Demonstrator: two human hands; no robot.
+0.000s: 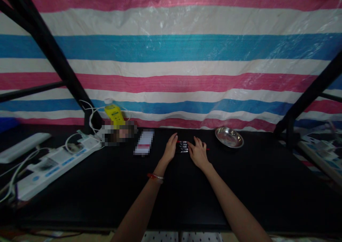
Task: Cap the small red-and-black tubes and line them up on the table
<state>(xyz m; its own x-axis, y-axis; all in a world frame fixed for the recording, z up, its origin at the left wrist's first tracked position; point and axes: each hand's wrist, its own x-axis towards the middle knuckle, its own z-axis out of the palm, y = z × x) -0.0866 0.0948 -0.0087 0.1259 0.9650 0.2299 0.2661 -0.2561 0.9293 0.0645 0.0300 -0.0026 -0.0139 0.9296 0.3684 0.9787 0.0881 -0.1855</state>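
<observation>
Several slim dark marker pens [182, 147] with pale print lie side by side on the black tabletop [176, 192], between my two hands. At their left ends rests my left hand [169, 149], its fingers stretched forward and covering those ends; a red and a pale bangle [155, 178] circle that wrist. My right hand [199, 153] lies over the right part of the row, fingers extended and somewhat apart. A thin red tip [208, 149] sticks out beyond its right side. How firmly either hand touches the pens is hidden.
A shiny round metal dish [229, 138] stands to the right. On the left are a blurred-out phone [144, 142], a yellow bottle [114, 114], and a white power strip [60, 165] with cables. Striped sheeting [187, 67] hangs behind, between black frame bars [61, 63].
</observation>
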